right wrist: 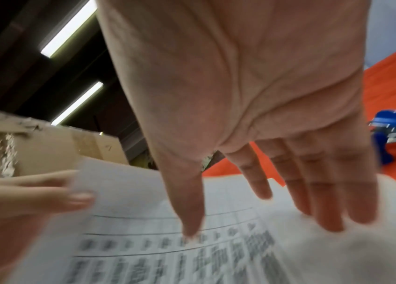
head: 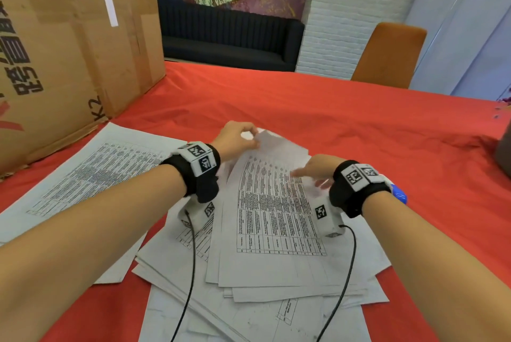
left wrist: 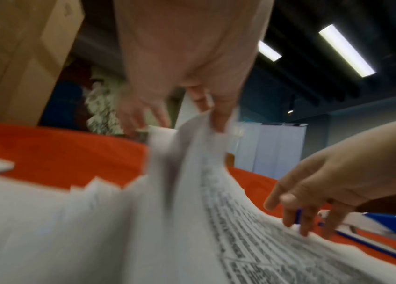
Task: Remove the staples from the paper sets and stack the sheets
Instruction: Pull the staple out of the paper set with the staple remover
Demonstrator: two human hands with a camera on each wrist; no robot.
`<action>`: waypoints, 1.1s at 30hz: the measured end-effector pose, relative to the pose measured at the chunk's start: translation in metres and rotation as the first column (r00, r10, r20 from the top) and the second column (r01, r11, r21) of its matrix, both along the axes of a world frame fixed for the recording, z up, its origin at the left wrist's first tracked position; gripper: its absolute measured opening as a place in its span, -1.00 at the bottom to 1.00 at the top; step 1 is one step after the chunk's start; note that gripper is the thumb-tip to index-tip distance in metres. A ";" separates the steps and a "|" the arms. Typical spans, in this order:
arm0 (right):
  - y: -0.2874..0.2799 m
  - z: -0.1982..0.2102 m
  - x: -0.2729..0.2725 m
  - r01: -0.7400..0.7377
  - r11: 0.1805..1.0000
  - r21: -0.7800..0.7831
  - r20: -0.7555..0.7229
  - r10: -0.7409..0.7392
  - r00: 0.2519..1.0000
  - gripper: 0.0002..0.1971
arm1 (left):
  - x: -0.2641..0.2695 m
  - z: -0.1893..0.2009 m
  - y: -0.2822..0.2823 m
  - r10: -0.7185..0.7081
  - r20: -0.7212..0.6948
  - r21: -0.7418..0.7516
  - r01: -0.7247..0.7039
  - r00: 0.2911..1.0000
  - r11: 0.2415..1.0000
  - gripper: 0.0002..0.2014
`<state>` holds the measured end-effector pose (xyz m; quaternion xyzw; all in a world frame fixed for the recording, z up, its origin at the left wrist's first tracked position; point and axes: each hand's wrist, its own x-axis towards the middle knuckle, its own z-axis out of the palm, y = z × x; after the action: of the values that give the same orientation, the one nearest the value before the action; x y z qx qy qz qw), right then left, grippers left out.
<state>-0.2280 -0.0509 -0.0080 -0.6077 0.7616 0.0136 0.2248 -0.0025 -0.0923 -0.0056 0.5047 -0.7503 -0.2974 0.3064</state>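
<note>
A loose pile of printed sheets point(head: 271, 231) lies on the red tablecloth in front of me. My left hand point(head: 243, 137) pinches the far top corner of the upper paper set point(left wrist: 192, 153) and lifts it off the pile. My right hand point(head: 312, 173) lies flat, with straight fingers pressing the right part of that printed sheet point(right wrist: 192, 240). A blue and white staple tool point(left wrist: 381, 230) sits on the cloth just right of my right hand, partly hidden by the wrist in the head view. I cannot see a staple.
A separate stack of printed sheets point(head: 83, 176) lies at the left. A large cardboard box point(head: 69, 46) stands behind it. The red tablecloth point(head: 359, 120) stretches far and right. An orange chair point(head: 390, 57) stands beyond the table.
</note>
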 end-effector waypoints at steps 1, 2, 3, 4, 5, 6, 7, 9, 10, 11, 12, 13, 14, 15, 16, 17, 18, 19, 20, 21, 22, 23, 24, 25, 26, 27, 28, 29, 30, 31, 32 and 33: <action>0.000 0.003 -0.008 0.025 0.996 -0.088 0.037 -0.022 0.999 -0.16 | 0.005 0.008 0.008 -0.079 -0.051 -0.009 0.079 0.996 0.997 -0.96; -0.001 0.004 -0.015 0.077 0.978 -0.192 0.105 -0.058 0.993 -0.10 | 0.009 0.014 0.016 -0.140 -0.135 -0.016 0.139 0.981 0.990 -0.95; 0.000 0.006 -0.020 0.158 0.950 -0.270 0.229 -0.096 0.969 -0.03 | 0.015 0.021 0.024 -0.177 -0.257 0.015 0.187 0.950 0.982 -0.92; 0.001 0.006 -0.024 0.248 0.923 -0.295 0.406 -0.114 0.907 0.00 | 0.020 0.026 0.031 -0.190 -0.413 0.074 0.241 0.891 0.968 -0.89; 0.002 0.006 -0.028 0.312 0.910 -0.274 0.593 -0.096 0.799 -0.03 | 0.025 0.031 0.038 -0.177 -0.560 0.139 0.303 0.810 0.943 -0.86; 0.003 0.006 -0.030 0.334 0.916 -0.220 0.755 -0.058 0.654 -0.15 | 0.031 0.031 0.039 -0.129 -0.658 0.191 0.330 0.742 0.925 -0.81; 0.006 0.009 -0.030 0.300 0.942 -0.150 0.855 -0.029 0.519 -0.34 | 0.037 0.031 0.039 -0.056 -0.710 0.240 0.316 0.702 0.918 -0.73; 0.014 0.014 -0.024 0.156 0.983 -0.097 0.895 0.017 0.446 -0.62 | 0.049 0.023 0.034 0.090 -0.732 0.377 0.291 0.676 0.879 -0.48; 0.018 0.014 -0.018 0.091 0.992 -0.090 0.875 0.035 0.482 -0.68 | 0.053 0.016 0.032 0.140 -0.708 0.451 0.290 0.692 0.845 -0.45; 0.019 0.013 -0.014 0.039 0.996 -0.082 0.829 0.047 0.558 -0.71 | 0.055 0.010 0.032 0.168 -0.664 0.510 0.278 0.729 0.814 -0.53; 0.019 0.012 -0.012 0.019 0.996 -0.086 0.770 0.055 0.635 -0.73 | 0.058 0.002 0.031 0.178 -0.594 0.558 0.243 0.784 0.793 -0.66; 0.016 0.012 -0.014 0.048 0.991 -0.122 0.701 0.052 0.712 -0.74 | 0.060 -0.005 0.032 0.178 -0.520 0.603 0.211 0.836 0.770 -0.77; 0.009 0.012 -0.021 0.127 0.973 -0.193 0.620 0.021 0.784 -0.74 | 0.062 -0.013 0.032 0.179 -0.466 0.639 0.189 0.866 0.746 -0.82; 0.001 0.014 -0.032 0.227 0.929 -0.292 0.521 -0.045 0.853 -0.73 | 0.064 -0.022 0.033 0.177 -0.444 0.666 0.191 0.879 0.721 -0.75; -0.006 0.018 -0.045 0.294 0.877 -0.381 0.385 -0.138 0.913 -0.71 | 0.066 -0.030 0.034 0.185 -0.443 0.691 0.203 0.877 0.694 -0.63; -0.010 0.024 -0.056 0.307 0.854 -0.420 0.223 -0.231 0.947 -0.69 | 0.067 -0.036 0.035 0.193 -0.453 0.707 0.219 0.870 0.672 -0.52; -0.012 0.028 -0.066 0.283 0.883 -0.375 0.061 -0.280 0.958 -0.67 | 0.067 -0.041 0.036 0.207 -0.458 0.717 0.222 0.865 0.661 -0.45; -0.013 0.029 -0.073 0.244 0.937 -0.252 -0.069 -0.269 0.961 -0.65 | 0.067 -0.044 0.037 0.222 -0.471 0.723 0.230 0.854 0.651 -0.42; -0.013 0.028 -0.076 0.197 0.975 -0.100 -0.163 -0.212 0.964 -0.65 | 0.067 -0.046 0.038 0.242 -0.481 0.730 0.232 0.843 0.642 -0.42; -0.013 0.025 -0.078 0.164 0.986 0.018 -0.220 -0.156 0.963 -0.64 | 0.067 -0.047 0.039 0.260 -0.492 0.735 0.237 0.831 0.635 -0.42; -0.013 0.019 -0.080 0.153 0.985 0.079 -0.248 -0.129 0.960 -0.61 | 0.067 -0.048 0.039 0.286 -0.494 0.743 0.228 0.821 0.629 -0.44; -0.014 0.012 -0.081 0.147 0.985 0.089 -0.263 -0.120 0.957 -0.57 | 0.066 -0.048 0.040 0.310 -0.504 0.750 0.231 0.806 0.620 -0.47; -0.016 0.005 -0.083 0.146 0.987 0.073 -0.263 -0.122 0.957 -0.54 | 0.066 -0.048 0.040 0.342 -0.523 0.756 0.240 0.780 0.608 -0.50; -0.019 -0.001 -0.085 0.149 0.988 0.044 -0.253 -0.134 0.958 -0.52 | 0.066 -0.049 0.041 0.374 -0.551 0.760 0.264 0.746 0.594 -0.53; -0.021 -0.008 -0.086 0.160 0.987 0.006 -0.240 -0.154 0.958 -0.50 | 0.066 -0.049 0.041 0.395 -0.569 0.763 0.284 0.721 0.581 -0.54; -0.022 -0.013 -0.086 0.167 0.986 -0.029 -0.244 -0.169 0.955 -0.48 | 0.067 -0.050 0.042 0.403 -0.581 0.764 0.304 0.707 0.569 -0.53; -0.022 -0.017 -0.086 0.163 0.986 -0.048 -0.252 -0.170 0.953 -0.46 | 0.067 -0.051 0.042 0.395 -0.586 0.764 0.319 0.707 0.561 -0.50; -0.023 -0.019 -0.085 0.157 0.986 -0.052 -0.261 -0.165 0.951 -0.45 | 0.067 -0.052 0.043 0.377 -0.593 0.759 0.338 0.711 0.556 -0.48; -0.025 -0.020 -0.086 0.157 0.986 -0.052 -0.267 -0.165 0.949 -0.45 | 0.066 -0.052 0.045 0.357 -0.600 0.753 0.356 0.716 0.553 -0.46; -0.027 -0.018 -0.087 0.157 0.985 -0.074 -0.259 -0.171 0.951 -0.46 | 0.066 -0.053 0.045 0.339 -0.612 0.746 0.378 0.715 0.549 -0.44; -0.029 -0.016 -0.087 0.148 0.982 -0.119 -0.231 -0.172 0.957 -0.50 | 0.066 -0.053 0.046 0.328 -0.622 0.739 0.397 0.711 0.544 -0.43; -0.029 -0.010 -0.084 0.119 0.976 -0.184 -0.183 -0.153 0.971 -0.56 | 0.067 -0.054 0.046 0.322 -0.635 0.734 0.418 0.702 0.535 -0.43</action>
<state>-0.3117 -0.0798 -0.0184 -0.5668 0.8182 -0.0077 0.0961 0.0648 -0.0463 -0.0595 0.4073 -0.3450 -0.7986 0.2781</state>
